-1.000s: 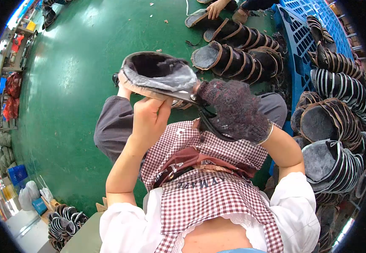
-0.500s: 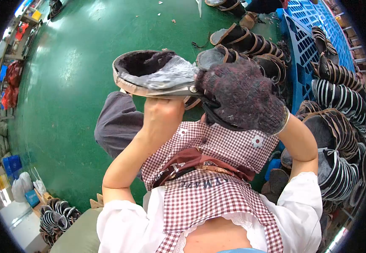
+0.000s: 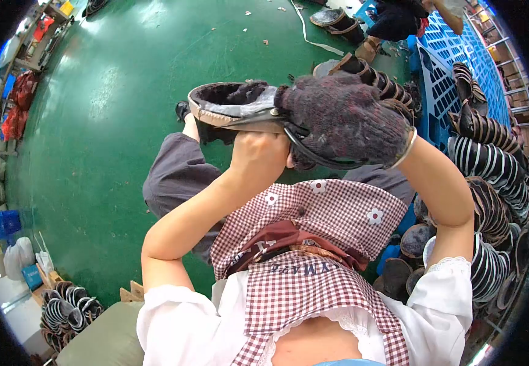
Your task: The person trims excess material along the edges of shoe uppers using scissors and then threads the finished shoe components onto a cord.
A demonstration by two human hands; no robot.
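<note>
A fur-lined slipper [image 3: 222,116], pale at the rim with dark and grey fluff inside, is held up in front of me. My bare left hand [image 3: 259,155] is closed on it from underneath, its fingers partly hidden. A dark knitted glove covers my right hand [image 3: 350,122], which is wrapped round black-handled scissors [image 3: 322,160]. The scissors' pivot lies against the slipper's near side; their blades are mostly hidden. Dark fluff hangs below the slipper. Whether the blades are apart I cannot tell.
Stacks of similar slippers [image 3: 490,165] stand at my right beside a blue plastic pallet [image 3: 435,79]. Another person's arm [image 3: 450,17] shows at the top right. More slippers [image 3: 69,311] lie at lower left. Scraps dot the green floor [image 3: 94,183].
The slipper and both hands have shifted slightly, the left hand to the right and closer to the glove. The slipper's toe looks turned more away, and dark fluff now shows beneath it.
</note>
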